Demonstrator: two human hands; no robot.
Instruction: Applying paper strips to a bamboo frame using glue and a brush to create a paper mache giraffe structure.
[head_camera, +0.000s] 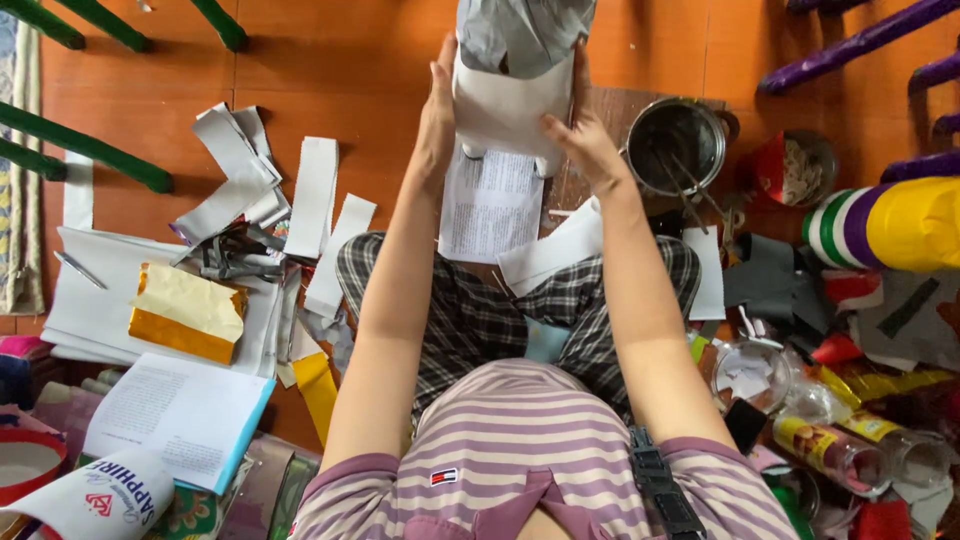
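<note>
Far out over the floor (330, 60), I hold the grey-and-white paper shape (510, 95). My left hand (437, 120) and right hand (588, 140) press its sides with fingers spread. It might slip and tip the pot (680, 140) just right.

Orange-brown floor (330, 60). Grey-and-white paper form (512, 80). Lilac-and-white striped shirt (520, 440), black-and-white checked trousers (470, 310). Gold foil block (185, 315) on white sheets. Grey paper strips (235, 170). Dark metal pot (680, 140). Green chair legs (85, 150), purple chair legs (860, 45). Yellow, purple, green, white striped roll (890, 225).
</note>
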